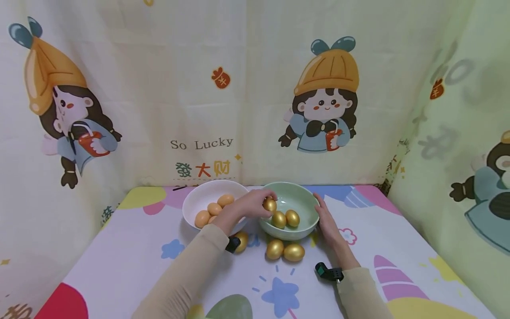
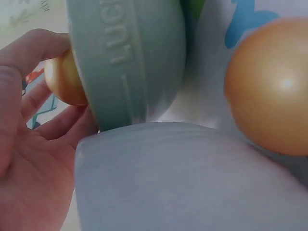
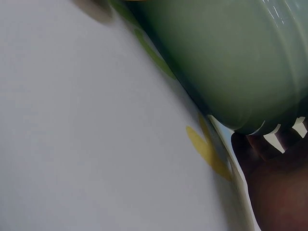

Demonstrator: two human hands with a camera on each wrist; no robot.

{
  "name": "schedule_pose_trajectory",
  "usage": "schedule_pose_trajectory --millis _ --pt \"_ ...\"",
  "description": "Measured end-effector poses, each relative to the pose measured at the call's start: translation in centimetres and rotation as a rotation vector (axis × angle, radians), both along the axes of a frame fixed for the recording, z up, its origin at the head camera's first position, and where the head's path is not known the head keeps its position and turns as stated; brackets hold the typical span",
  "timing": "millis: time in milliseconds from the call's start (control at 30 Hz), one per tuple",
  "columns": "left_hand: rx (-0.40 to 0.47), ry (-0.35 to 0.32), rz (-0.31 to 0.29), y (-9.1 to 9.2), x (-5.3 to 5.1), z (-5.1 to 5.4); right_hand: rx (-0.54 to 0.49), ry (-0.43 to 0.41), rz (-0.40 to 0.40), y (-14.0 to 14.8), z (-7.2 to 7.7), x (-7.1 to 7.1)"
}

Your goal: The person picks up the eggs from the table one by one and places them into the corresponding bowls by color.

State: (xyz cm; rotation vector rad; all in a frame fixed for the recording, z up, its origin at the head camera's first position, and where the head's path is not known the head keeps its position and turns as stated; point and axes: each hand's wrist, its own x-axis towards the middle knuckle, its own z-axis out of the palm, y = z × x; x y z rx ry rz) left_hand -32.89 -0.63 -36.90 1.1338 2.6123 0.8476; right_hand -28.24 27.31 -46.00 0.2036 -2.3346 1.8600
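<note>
My left hand [image 1: 255,203] pinches a golden egg [image 1: 269,204] at the left rim of a pale green bowl [image 1: 296,233]. In the left wrist view, that egg [image 2: 66,79] shows between the thumb and fingers beside the bowl's wall. Two golden eggs [image 1: 292,218] lie inside the bowl. Against its right outer side rests my right hand [image 1: 328,223], fingers extended; the right wrist view shows the fingers [image 3: 262,147] along the green wall, with their tips partly hidden.
Left of the green bowl stands a white bowl [image 1: 189,200] holding several brown eggs [image 1: 214,208]. Two golden eggs [image 1: 294,252] lie in front of the green bowl. Another golden egg [image 1: 241,242] is partly behind the left wrist. A printed cloth [image 1: 155,270] covers the table.
</note>
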Motion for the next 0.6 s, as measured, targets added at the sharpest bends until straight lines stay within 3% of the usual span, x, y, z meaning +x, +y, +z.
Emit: schedule_pose_trajectory --millis 300,600 --pt "-0.081 0.060 -0.095 1.2 -0.7 -0.2 0.043 0.019 -0.021 0.0 -0.1 0.0" --pt "-0.207 0.096 -0.086 2.0 -0.3 0.1 -0.012 -0.002 0.000 0.0 0.0 0.2"
